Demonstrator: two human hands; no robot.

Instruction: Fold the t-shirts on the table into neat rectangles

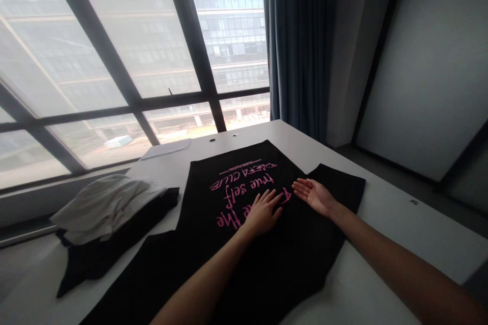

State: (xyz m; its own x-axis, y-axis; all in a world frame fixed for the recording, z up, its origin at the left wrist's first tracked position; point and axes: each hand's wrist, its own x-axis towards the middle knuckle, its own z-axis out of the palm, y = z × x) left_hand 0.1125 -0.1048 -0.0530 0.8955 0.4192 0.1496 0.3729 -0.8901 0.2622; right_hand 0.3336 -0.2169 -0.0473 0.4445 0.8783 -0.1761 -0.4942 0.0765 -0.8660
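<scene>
A black T-shirt (213, 264) with pink lettering lies spread on the white table, its print upside down from where I look. My left hand (263, 210) rests palm down on the lettering, fingers spread, covering part of the words. Close by on the right, my right hand (314, 197) is turned with its palm partly up and its fingers stretched out together, at the shirt's edge near a sleeve (339, 177). Neither hand grips the cloth.
A heap of grey cloth (110, 203) and black cloth (95, 259) sits on the table's left. Papers (168, 148) lie at the back of the white table (385, 198), by the windows. A blue curtain (301, 51) hangs behind its far corner.
</scene>
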